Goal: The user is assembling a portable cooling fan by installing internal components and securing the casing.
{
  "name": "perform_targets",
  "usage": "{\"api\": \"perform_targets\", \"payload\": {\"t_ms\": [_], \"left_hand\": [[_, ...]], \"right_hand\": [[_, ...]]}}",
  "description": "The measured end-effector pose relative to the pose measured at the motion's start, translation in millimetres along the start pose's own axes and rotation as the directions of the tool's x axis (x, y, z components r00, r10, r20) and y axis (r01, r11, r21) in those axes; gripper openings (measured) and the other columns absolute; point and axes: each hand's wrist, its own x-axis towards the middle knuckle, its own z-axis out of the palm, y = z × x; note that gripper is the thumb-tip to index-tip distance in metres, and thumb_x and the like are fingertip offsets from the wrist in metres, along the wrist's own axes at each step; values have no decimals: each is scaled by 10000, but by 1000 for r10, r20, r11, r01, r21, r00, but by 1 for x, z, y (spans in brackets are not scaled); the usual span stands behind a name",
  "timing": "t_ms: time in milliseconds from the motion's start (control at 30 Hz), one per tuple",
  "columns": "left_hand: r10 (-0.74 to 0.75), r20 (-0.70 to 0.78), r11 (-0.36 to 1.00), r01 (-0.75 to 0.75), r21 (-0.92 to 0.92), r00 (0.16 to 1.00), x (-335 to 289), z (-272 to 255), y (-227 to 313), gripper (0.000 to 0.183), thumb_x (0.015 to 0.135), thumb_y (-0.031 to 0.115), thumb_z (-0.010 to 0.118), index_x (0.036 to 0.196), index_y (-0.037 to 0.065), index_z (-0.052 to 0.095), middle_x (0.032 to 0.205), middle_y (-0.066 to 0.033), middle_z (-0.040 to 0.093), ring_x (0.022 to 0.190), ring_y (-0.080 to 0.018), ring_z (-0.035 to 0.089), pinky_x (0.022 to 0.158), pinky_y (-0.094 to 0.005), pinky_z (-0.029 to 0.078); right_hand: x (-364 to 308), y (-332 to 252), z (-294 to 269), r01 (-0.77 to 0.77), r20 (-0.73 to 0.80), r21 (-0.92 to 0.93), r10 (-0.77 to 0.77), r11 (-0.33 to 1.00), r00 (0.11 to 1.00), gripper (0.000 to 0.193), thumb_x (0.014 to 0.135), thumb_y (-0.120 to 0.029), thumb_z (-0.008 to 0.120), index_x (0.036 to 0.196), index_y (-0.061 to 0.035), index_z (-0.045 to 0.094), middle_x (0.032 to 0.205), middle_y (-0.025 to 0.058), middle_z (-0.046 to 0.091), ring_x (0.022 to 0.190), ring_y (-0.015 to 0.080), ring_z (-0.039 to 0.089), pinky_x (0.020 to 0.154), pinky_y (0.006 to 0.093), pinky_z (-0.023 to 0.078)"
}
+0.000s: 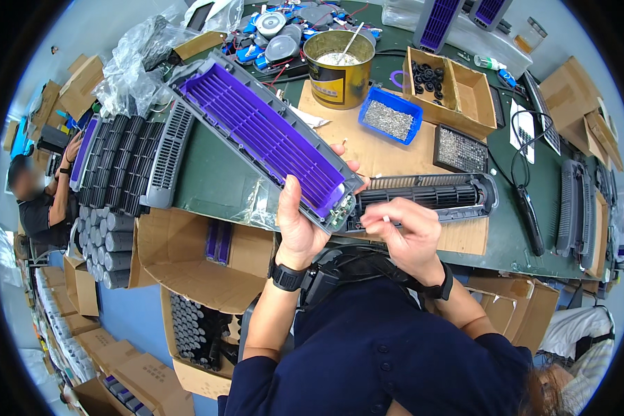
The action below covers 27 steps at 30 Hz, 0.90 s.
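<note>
A long grey housing with a purple grille (pixel 256 132) slants up to the left over the table. My left hand (pixel 305 225) grips its lower end, thumb on the near side and fingers showing past the far edge. A small circuit board (pixel 341 208) sits in that end. Just right of it, my right hand (pixel 409 229) is closed in a pinch, with a small white piece (pixel 386 219) at the fingertips. Behind that hand lies a matching grey housing (pixel 489 197) holding a black ribbed fan roller (pixel 423 196); its left end is partly hidden.
A metal bucket (pixel 329 87), a blue tray of screws (pixel 395 114), a black tray of small parts (pixel 457 151) and a cardboard box with black rings (pixel 468 93) stand behind. A black corded tool (pixel 530 218) lies right. Fan rollers (pixel 121 166) are stacked left; another person (pixel 45 208) works beyond.
</note>
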Motion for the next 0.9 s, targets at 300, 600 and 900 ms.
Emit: {"api": "perform_targets", "payload": {"t_ms": [300, 600, 900], "left_hand": [[-20, 27, 998, 18, 55, 999, 2, 6, -2, 787, 870, 553, 594, 1369, -20, 388, 1285, -157, 524, 1110, -291, 591, 931, -437, 518], [23, -60, 939, -1, 344, 998, 1, 8, -6, 830, 869, 656, 494, 1382, 12, 388, 1271, -171, 530, 1095, -316, 585, 940, -475, 500], [50, -9, 993, -49, 105, 999, 0, 7, -5, 826, 870, 583, 567, 1397, -19, 364, 1335, -163, 497, 1136, -295, 575, 971, -446, 489]], "right_hand": [[21, -3, 6, 10, 121, -53, -3, 999, 993, 180, 792, 49, 702, 959, -18, 709, 813, 102, 677, 689, 197, 663, 625, 281, 543], [25, -11, 12, 169, 239, -265, -105, 949, 965, 263, 747, 68, 653, 988, -26, 699, 851, 110, 645, 745, 269, 650, 644, 331, 539], [18, -8, -7, -563, 263, 349, 498, 749, 826, 158, 919, 4, 599, 1058, 40, 665, 913, 65, 672, 840, 104, 645, 753, 232, 520]]}}
